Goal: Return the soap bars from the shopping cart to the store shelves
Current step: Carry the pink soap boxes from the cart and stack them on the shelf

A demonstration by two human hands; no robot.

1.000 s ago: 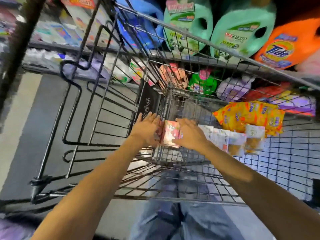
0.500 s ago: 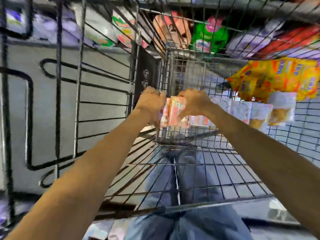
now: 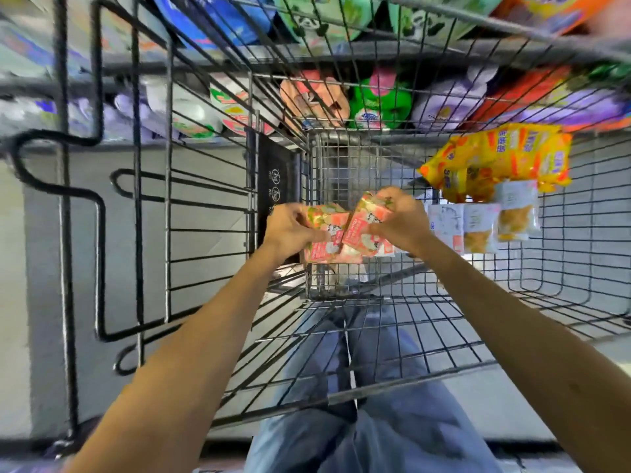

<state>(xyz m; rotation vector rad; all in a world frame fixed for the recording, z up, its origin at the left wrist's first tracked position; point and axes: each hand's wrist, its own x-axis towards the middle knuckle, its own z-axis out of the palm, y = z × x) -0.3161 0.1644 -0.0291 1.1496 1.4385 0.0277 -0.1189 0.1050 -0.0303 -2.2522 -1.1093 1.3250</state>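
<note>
Store shelves [image 3: 426, 51] full of detergent bottles [image 3: 379, 104] stand behind a wire shopping cart [image 3: 341, 399]. Two pink boxes are in hand. The left soap box [image 3: 324, 238] is gripped by the left hand [image 3: 293, 230], whose fingers curl round its left edge. The right soap box [image 3: 367, 221], which is tilted, is gripped by the right hand [image 3: 399, 223] from its top and right side. The boxes touch along their inner edges and are held above the fine mesh basket [image 3: 341, 155] in the middle of the cart, near the black panel [image 3: 276, 179] on its left wall. Just beside the right hand, white packs [image 3: 447, 227], probably soap too, lie in a row toward the right wall, and a yellow multipack [image 3: 495, 162] lies beyond them, nearer the far right corner. I judge that the step is lifting these two boxes out. To do it well, each hand needs a firm hold on the cardboard sides, and the boxes should go apart a little so they do not knock. They should then rise straight up until they pass the rim wires, before they go to the shelf. Which shelf place suits them I cannot tell.
</note>
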